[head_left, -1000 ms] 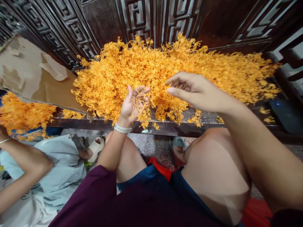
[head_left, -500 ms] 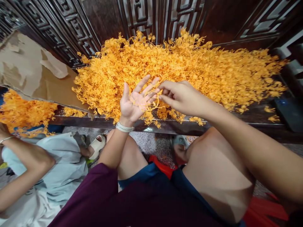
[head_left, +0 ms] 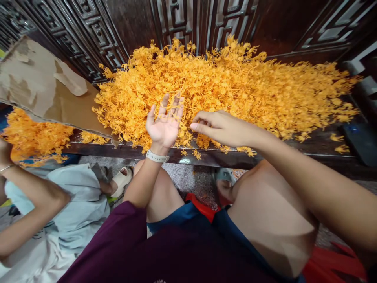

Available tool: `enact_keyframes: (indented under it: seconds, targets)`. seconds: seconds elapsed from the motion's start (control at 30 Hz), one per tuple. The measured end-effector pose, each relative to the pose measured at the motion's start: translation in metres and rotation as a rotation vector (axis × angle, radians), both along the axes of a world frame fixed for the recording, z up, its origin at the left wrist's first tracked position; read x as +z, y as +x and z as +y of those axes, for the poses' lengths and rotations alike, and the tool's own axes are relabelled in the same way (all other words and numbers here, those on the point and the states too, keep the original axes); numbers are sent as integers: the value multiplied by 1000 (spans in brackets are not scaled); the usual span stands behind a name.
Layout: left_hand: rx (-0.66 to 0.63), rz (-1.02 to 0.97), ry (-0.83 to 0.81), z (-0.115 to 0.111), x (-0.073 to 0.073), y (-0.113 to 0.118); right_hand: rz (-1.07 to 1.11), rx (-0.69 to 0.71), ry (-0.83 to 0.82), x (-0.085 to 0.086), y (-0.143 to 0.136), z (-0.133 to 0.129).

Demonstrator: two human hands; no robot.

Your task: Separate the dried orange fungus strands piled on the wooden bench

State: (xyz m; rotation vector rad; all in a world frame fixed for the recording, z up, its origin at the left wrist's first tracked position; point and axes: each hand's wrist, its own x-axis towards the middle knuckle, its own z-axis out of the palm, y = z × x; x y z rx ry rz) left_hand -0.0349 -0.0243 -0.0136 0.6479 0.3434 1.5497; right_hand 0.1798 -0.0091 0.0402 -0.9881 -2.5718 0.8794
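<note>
On the dark counter (head_left: 206, 158), a broad heap (head_left: 235, 84) of orange pieces spreads out, its long axis running left to right along the counter, and here's the left hand (head_left: 165, 127) at its front edge, palm up, fingers spread wide. A few thin orange strands (head_left: 167, 117) lie loosely over those fingers, no grip closed on them; most run crosswise, some slant away toward the heap, and they tangle too much to give one clear direction. Just beside, the right hand (head_left: 219, 127) hangs part-open, fingers softly curled, apart from the left, with nothing visible in its hold. How far along? Only those few strands are in hand, the great bulk lies loose in the heap, and no finished piece can be made out. Over on the left, past the cardboard (head_left: 41, 88), a smaller heap (head_left: 38, 133) sits near another person's arm (head_left: 43, 192).
</note>
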Motion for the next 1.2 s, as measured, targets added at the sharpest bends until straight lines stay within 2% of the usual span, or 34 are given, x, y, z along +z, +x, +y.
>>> enact_keyframes:
  seconds: [0.07, 0.2, 0.27, 0.5, 0.6, 0.73, 0.8, 0.9, 0.97, 1.03, 1.07, 1.1, 1.2]
  targets:
    - [7, -11, -4, -1, 0, 3, -7, 25, -11, -4, -7, -3]
    - [-16, -32, -28, -3, 1, 9, -32, 51, 98, -14, -18, -5]
    - [-11, -15, -49, -2, 1, 6, 15, 57, 80, -15, -19, -3]
    - [-1, 117, -95, 9, 7, -31, 335, 87, -171, -1, -3, 7]
    - [20, 189, -83, 12, 9, -41, 408, 35, -275, 5, 5, 10]
    - [100, 344, -30, 14, 5, -42, 506, -58, -387, 11, 12, 11]
    - [219, 381, 6, 16, 0, -38, 541, -74, -420, 10, 15, 12]
    - [584, 417, 128, 15, -5, -25, 542, -39, -457, 7, 18, 15]
    - [851, 442, 275, 10, -4, -14, 498, -3, -478, 5, 20, 17]
    - [999, 431, 416, 0, 3, -3, 441, 18, -504, 3, 20, 17]
    - [991, 401, 451, -6, 8, 1, 415, 16, -513, 3, 20, 18]
    - [900, 371, 426, -11, 13, 4, 393, 8, -513, 3, 19, 18]
    - [424, 338, 94, -18, 22, 2, 317, -47, -428, 4, 18, 20]
